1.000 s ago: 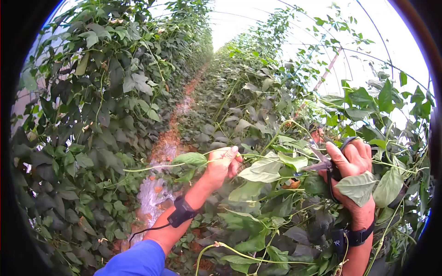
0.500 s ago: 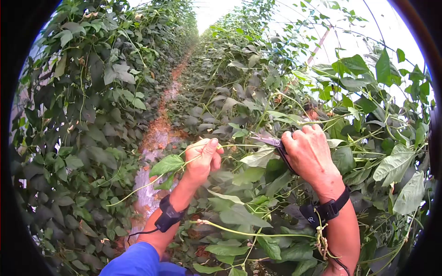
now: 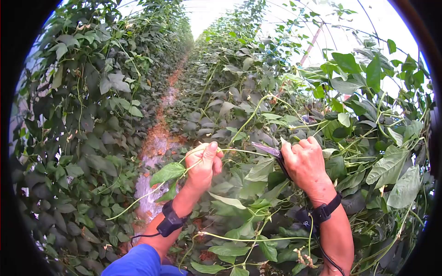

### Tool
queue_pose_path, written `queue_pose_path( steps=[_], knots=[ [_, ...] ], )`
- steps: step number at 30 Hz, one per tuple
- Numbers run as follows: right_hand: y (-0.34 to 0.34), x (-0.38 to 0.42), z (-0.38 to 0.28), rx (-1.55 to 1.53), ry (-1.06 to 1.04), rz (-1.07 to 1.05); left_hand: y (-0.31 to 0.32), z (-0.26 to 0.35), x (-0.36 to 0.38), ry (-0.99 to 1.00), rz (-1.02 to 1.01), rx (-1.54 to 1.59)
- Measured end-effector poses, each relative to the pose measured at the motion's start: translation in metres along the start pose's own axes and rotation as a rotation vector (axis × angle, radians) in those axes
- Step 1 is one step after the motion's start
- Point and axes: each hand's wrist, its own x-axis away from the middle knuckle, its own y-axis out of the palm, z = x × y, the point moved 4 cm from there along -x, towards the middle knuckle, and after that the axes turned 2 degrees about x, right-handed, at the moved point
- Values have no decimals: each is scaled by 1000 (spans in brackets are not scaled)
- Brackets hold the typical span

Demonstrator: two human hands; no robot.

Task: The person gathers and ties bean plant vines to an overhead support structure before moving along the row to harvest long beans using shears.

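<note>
My left hand [image 3: 201, 163] is closed, thumb on top, around a thin green vine [image 3: 242, 151]. A broad leaf [image 3: 167, 173] hangs from the vine just left of the fist, and its tip trails down over the path. To the right, my right hand [image 3: 305, 161] grips a pair of scissors [image 3: 267, 149] with dark handles and pinkish metal blades. The blades point left toward my left hand, with the taut vine running right beside them. A black strap [image 3: 326, 209] circles the right wrist, and a black device [image 3: 173, 220] is strapped to the left.
Dense climbing plants form a wall [image 3: 87, 119] on the left and another [image 3: 386, 170] on the right. Between them runs a narrow path [image 3: 153, 179] with brown litter and plastic film. A long stem [image 3: 258, 238] crosses below my hands; pale arches [image 3: 368, 20] rise overhead.
My right hand and the scissors have moved slightly down and left. My left hand keeps its hold on the vine. A curved stem now arches above the scissors, and the view has shifted a little.
</note>
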Motion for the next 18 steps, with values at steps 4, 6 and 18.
queue_pose_path(
  steps=[4,6,18],
  knots=[
    [-24,-4,-1,-178,30,248,-5,-6,-6,-26,36,46],
    [-43,-8,-9,-165,2,330,-7,-7,-10,-46,59,59],
    [-15,12,-72,-558,168,125,-20,-9,-6,-95,122,116]
  ],
)
